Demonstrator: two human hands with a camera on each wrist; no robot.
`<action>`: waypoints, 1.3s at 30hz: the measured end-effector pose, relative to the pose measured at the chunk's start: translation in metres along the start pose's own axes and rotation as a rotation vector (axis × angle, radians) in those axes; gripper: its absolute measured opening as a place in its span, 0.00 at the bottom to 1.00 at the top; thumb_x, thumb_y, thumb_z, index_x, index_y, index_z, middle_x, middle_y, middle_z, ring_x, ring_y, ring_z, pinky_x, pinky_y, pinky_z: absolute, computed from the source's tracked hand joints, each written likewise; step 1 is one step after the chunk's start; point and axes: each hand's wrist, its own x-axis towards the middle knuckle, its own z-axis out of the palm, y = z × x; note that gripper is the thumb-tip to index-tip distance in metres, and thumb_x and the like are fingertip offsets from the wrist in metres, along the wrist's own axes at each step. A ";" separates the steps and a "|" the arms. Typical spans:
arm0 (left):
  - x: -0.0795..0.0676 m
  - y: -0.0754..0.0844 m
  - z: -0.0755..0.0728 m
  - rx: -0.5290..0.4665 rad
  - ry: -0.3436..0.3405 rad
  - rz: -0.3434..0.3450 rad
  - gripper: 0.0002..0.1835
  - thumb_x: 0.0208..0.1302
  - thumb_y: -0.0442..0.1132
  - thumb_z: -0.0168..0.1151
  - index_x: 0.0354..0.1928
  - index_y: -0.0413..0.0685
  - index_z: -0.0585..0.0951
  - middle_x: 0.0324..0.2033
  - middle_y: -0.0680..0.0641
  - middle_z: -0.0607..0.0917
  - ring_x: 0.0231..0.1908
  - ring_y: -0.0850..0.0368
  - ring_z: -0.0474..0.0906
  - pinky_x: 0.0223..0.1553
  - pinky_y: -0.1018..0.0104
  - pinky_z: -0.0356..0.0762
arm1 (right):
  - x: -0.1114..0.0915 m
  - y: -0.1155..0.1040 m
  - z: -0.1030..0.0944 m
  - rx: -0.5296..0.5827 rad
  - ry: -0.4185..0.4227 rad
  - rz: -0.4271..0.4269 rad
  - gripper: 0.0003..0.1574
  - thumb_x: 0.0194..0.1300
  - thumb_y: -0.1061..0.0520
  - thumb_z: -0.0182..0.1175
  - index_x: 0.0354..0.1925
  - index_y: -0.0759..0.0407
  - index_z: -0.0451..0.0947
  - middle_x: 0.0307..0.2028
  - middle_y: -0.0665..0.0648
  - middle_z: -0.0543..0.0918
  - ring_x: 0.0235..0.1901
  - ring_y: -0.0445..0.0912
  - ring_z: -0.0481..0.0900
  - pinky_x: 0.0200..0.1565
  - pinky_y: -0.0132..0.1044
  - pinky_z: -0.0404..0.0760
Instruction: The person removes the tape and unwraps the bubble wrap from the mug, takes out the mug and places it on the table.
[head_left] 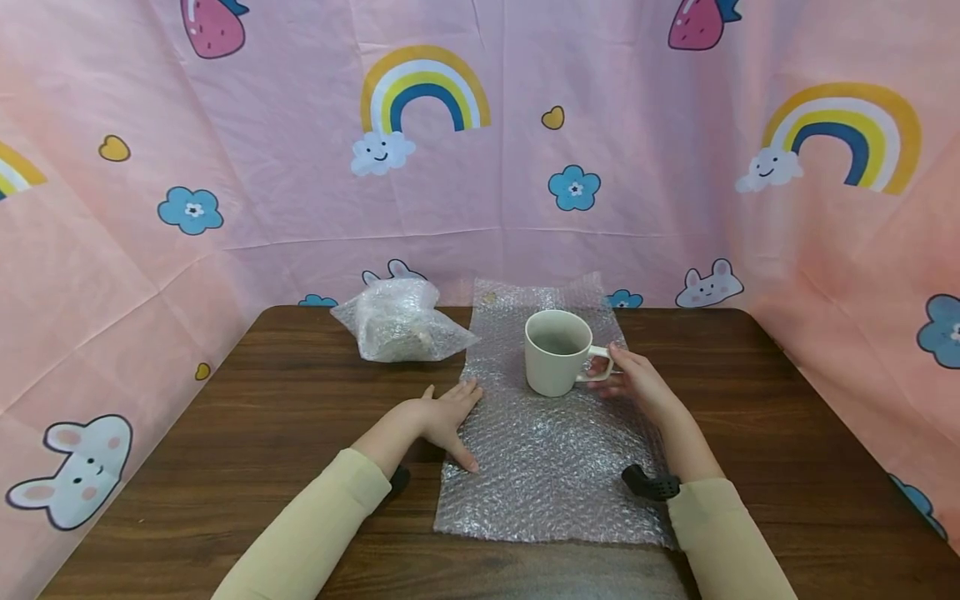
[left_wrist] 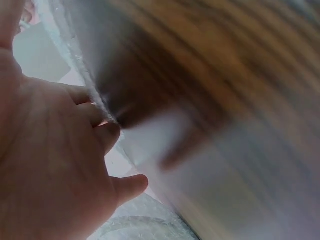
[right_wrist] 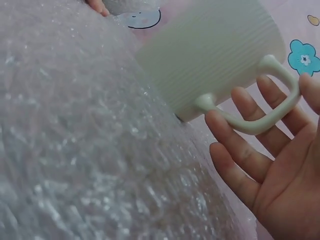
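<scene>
A pale ribbed mug (head_left: 553,358) stands upright on a sheet of bubble wrap (head_left: 555,475). The right hand (head_left: 633,383) is at the mug's handle, thumb on its outer side and fingertips reaching behind the loop. In the right wrist view, the fingers of that hand (right_wrist: 280,155) are loosely bent around the handle (right_wrist: 265,120). The left hand (head_left: 446,417) lies with spread fingers on the left edge of the sheet. Up close in the left wrist view, the left hand (left_wrist: 55,155) has its fingertips at the bubble-wrap edge.
A bundle wrapped in bubble wrap (head_left: 401,325) sits at the table's back left; its contents are blurred by the wrap. The dark wooden table (head_left: 247,450) ends at a pink patterned curtain (head_left: 315,167) on the back and sides.
</scene>
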 end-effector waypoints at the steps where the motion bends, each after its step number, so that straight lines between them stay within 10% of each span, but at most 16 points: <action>1: 0.000 0.000 0.000 -0.005 0.002 0.000 0.67 0.45 0.65 0.72 0.75 0.42 0.43 0.74 0.42 0.35 0.72 0.49 0.31 0.64 0.35 0.30 | 0.000 0.000 0.001 -0.005 0.005 -0.003 0.36 0.76 0.41 0.42 0.49 0.77 0.70 0.37 0.56 0.83 0.41 0.53 0.84 0.40 0.46 0.81; 28: 0.001 0.003 -0.001 -0.021 0.003 -0.015 0.67 0.43 0.63 0.74 0.75 0.41 0.43 0.74 0.41 0.35 0.72 0.49 0.31 0.64 0.35 0.30 | -0.004 -0.012 0.009 -0.145 0.035 -0.068 0.24 0.79 0.52 0.37 0.41 0.75 0.65 0.31 0.57 0.72 0.40 0.66 0.81 0.43 0.57 0.79; 39: 0.000 0.005 -0.003 -0.002 -0.009 -0.019 0.67 0.44 0.63 0.73 0.75 0.41 0.43 0.74 0.41 0.36 0.72 0.48 0.32 0.64 0.35 0.31 | -0.001 -0.009 0.016 -0.103 0.140 -0.057 0.21 0.76 0.55 0.41 0.31 0.70 0.67 0.25 0.57 0.72 0.31 0.55 0.85 0.33 0.47 0.83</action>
